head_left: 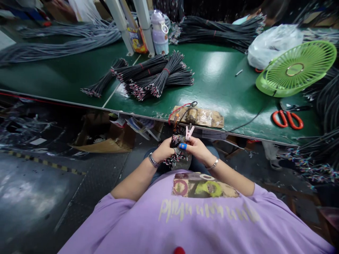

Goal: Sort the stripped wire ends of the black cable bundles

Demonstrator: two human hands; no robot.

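Note:
Below the table edge, my left hand (164, 151) is wrapped round a bundle of short dark cables (173, 160) with pink and white stripped ends. My right hand (199, 151) is closed at the right side of the same bundle. Blue tape (182, 146) covers one of its fingers. Just above the right fingers stands a pale pink clip (189, 132); whether the hand touches it I cannot tell. Behind it, a wooden board (212, 118) with a brownish lump and red and black wires lies at the table's front edge.
On the green table (217, 84) are bundles of black cables (159, 76), red-handled scissors (287, 120), a green fan (293, 70), a plastic bag (272, 46) and a lilac bottle (159, 33). A cardboard box (103, 141) sits below left. Other people are partly visible at the back.

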